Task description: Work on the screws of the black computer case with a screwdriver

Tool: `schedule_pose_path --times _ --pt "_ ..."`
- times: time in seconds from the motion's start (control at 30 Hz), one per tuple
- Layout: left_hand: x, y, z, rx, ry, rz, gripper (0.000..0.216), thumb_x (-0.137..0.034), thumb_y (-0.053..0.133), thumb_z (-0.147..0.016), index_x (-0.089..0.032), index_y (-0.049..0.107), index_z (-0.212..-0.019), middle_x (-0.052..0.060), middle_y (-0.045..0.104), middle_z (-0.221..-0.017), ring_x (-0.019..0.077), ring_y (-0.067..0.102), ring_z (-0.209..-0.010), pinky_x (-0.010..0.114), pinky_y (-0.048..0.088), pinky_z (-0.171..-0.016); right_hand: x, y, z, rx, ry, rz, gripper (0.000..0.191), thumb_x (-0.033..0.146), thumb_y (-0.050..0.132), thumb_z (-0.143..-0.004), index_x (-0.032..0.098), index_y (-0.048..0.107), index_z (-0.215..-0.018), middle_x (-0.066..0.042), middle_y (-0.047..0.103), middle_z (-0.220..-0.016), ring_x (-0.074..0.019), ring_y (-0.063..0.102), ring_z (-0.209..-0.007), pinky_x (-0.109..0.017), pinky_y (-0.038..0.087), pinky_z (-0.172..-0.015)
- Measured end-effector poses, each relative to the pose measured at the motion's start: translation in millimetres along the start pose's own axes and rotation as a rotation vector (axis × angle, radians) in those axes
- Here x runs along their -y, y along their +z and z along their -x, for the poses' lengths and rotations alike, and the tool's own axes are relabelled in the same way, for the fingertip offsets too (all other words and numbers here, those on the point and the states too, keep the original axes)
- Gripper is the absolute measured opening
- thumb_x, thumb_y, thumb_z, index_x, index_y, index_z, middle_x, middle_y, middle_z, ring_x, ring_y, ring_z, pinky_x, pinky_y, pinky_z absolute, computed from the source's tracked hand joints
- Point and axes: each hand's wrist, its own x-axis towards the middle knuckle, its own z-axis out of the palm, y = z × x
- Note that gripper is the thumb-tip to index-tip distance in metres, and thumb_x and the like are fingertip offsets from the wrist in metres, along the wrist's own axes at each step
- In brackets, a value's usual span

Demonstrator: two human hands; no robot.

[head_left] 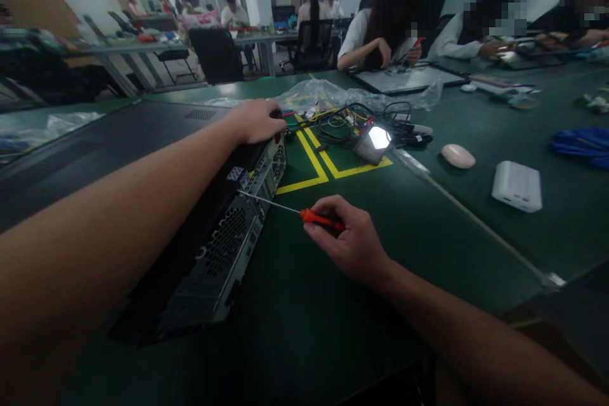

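A black desktop computer case (143, 158) lies flat on the green table (333, 330), its perforated rear panel (228, 241) facing me. My left hand (257, 120) rests curled over the far top corner of the case. My right hand (349, 238) grips a red-handled screwdriver (321, 219). Its thin metal shaft (269, 202) points left, and the tip touches the rear panel near its upper edge.
Beyond the case lie tangled cables (352, 117), a plastic bag (333, 92) and a small lit device (375, 141) on yellow floor-tape marks. A pink mouse (457, 155), a white box (517, 186) and blue cloth (583, 143) sit right. Other people work at the far side.
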Motion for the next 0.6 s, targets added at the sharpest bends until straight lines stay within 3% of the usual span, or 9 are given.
schedule_pose_path --times 0.23,0.4,0.6 --pt "3.8 4.4 2.4 -0.023 0.003 -0.05 0.076 -0.055 0.057 -0.093 -0.024 0.079 -0.159 0.017 0.08 -0.156 0.0421 0.07 -0.148 0.056 0.054 -0.128 -1.4 0.6 5.3 0.022 -0.043 0.018 0.007 0.028 0.079 -0.107 0.024 0.078 -0.112 -0.003 0.085 -0.099 -0.019 0.076 -0.081 -0.031 0.058 -0.075" --pt "4.7 0.5 2.1 0.0 0.01 -0.107 0.071 -0.055 0.054 -0.097 -0.026 0.079 -0.157 0.014 0.081 -0.157 0.0399 0.07 -0.15 0.053 0.055 -0.127 -0.8 0.1 8.3 -0.007 -0.126 0.103 0.01 0.029 0.077 -0.112 0.022 0.081 -0.118 -0.008 0.088 -0.108 -0.0231 0.082 -0.092 -0.034 0.062 -0.085" --pt "0.5 -6.9 -6.8 0.076 -0.017 -0.199 0.079 -0.064 0.061 -0.093 -0.024 0.076 -0.159 0.019 0.082 -0.153 0.0442 0.074 -0.142 0.055 0.058 -0.119 2.5 4.3 6.8 0.0 -0.039 0.039 0.012 0.031 0.075 -0.114 0.022 0.082 -0.117 -0.008 0.088 -0.109 -0.0234 0.083 -0.095 -0.035 0.063 -0.087"
